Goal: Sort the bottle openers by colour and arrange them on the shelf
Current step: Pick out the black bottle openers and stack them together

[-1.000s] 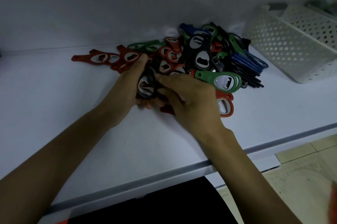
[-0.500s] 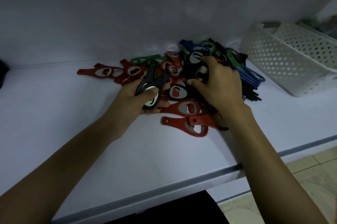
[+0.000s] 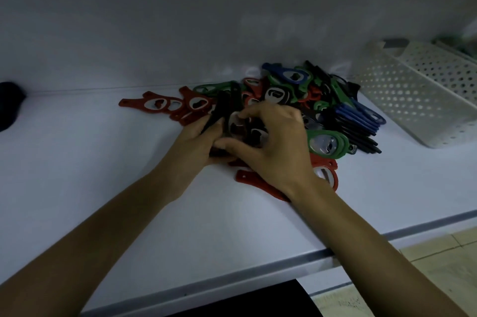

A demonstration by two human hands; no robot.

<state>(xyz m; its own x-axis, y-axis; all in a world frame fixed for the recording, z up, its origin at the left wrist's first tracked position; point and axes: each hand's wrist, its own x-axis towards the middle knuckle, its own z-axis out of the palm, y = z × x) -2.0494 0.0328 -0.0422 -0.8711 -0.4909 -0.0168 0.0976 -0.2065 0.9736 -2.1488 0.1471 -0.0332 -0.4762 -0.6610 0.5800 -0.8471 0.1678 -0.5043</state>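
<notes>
Far off at nine o'clock, at the edge of view, a dark rounded object (image 3: pixel 9 104) sits on the white shelf (image 3: pixel 77 174); it is too dim to name. Moving right, a few red bottle openers (image 3: pixel 157 104) lie flat and overlapping at the left fringe of the mixed pile. Their handles point toward nine o'clock.

The left hand (image 3: pixel 196 143) comes in from seven o'clock to the pile's near left side. Its fingers are curled round a bundle of black bottle openers (image 3: pixel 224 107), whose handles stick out past the thumb toward twelve o'clock. The right hand (image 3: pixel 278 141) reaches in from five o'clock and touches the left. Its thumb and bent fingers (image 3: pixel 247 114) pinch the same bundle at its shiny metal heads.

Under the right wrist, at six o'clock of the pile, a lone red opener (image 3: pixel 254 181) lies on the shelf, partly covered. Behind the hands red, green and black openers lie jumbled, with a blue bottle opener (image 3: pixel 286 75) on top at twelve o'clock. At three o'clock of the right hand a green bottle opener (image 3: pixel 327 143) lies metal face up. Just beyond it are neater stacks, the stacked blue openers (image 3: pixel 358 116) above the stacked black openers (image 3: pixel 366 142), pointing toward four o'clock.

Farther right, apart from the pile, a white perforated basket (image 3: pixel 413 99) stands on the shelf. Tiled floor (image 3: pixel 444 265) shows below the shelf's front edge.
</notes>
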